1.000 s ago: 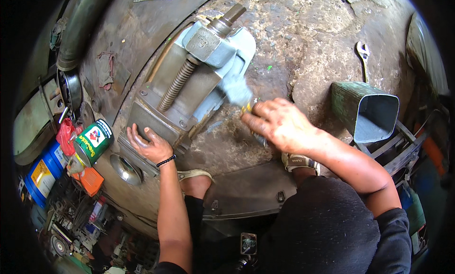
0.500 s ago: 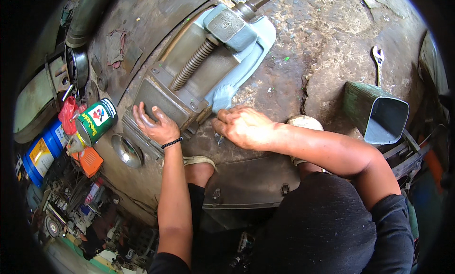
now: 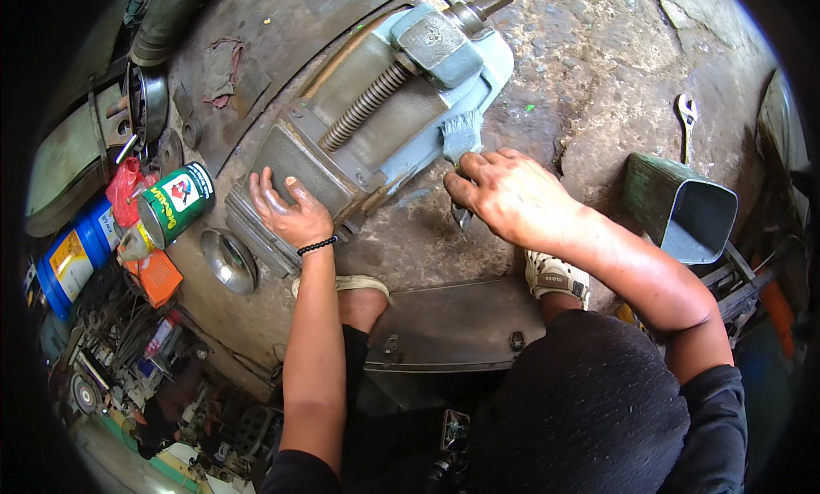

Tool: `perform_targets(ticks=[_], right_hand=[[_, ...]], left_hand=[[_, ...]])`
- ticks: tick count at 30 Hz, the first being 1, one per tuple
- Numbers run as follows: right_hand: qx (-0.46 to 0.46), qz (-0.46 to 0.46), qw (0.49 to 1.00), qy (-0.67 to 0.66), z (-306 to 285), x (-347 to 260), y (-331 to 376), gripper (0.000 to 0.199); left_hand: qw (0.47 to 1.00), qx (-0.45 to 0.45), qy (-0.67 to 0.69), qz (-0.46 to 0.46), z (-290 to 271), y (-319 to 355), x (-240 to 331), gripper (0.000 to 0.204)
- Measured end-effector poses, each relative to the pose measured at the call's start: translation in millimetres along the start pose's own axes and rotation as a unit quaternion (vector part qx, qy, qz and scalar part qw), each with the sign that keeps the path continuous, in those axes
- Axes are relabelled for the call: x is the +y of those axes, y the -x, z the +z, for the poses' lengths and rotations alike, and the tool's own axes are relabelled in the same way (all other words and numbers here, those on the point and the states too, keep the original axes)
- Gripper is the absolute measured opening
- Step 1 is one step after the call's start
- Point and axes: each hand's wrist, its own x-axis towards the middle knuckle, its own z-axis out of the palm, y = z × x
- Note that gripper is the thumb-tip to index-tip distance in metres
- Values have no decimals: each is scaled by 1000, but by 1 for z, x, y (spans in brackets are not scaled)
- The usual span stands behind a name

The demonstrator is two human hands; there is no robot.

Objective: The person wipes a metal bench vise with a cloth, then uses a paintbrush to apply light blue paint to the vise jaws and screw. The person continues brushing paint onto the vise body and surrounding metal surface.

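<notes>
A large machine vise (image 3: pixel 295 165) lies slantwise on the worn floor, its long threaded screw (image 3: pixel 369 105) showing in the middle. Grey-blue paint covers its far end and right side; the near jaw is bare, dark metal. My left hand (image 3: pixel 295 212), with a black bead bracelet at the wrist, rests fingers spread on that near jaw. In my closed right hand (image 3: pixel 517 195) is a paintbrush (image 3: pixel 462 135). Its grey-blue bristles meet the vise's painted right side. The brush handle is mostly hidden by my fingers.
A green paint can (image 3: pixel 175 205), a blue bucket (image 3: pixel 79 259) and a shallow metal bowl (image 3: pixel 228 263) stand at the left. On the right are an adjustable wrench (image 3: pixel 687 122) and a square metal tube (image 3: pixel 645 191). A flat metal case (image 3: pixel 453 323) lies between my feet.
My right hand has moved the paintbrush to the right and away along the vise's side. My left hand stays on the near jaw. The whole view has shifted slightly.
</notes>
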Motion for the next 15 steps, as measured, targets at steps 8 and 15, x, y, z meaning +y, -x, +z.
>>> perform_targets(ticks=[8, 15], right_hand=[[-87, -83, 974, -190, 61, -20, -55, 16], [-67, -91, 958, -263, 24, -19, -32, 30]], left_hand=[[1000, 2, 3, 1, 1, 1, -1, 41], [1000, 2, -7, 9, 2, 0, -2, 42]])
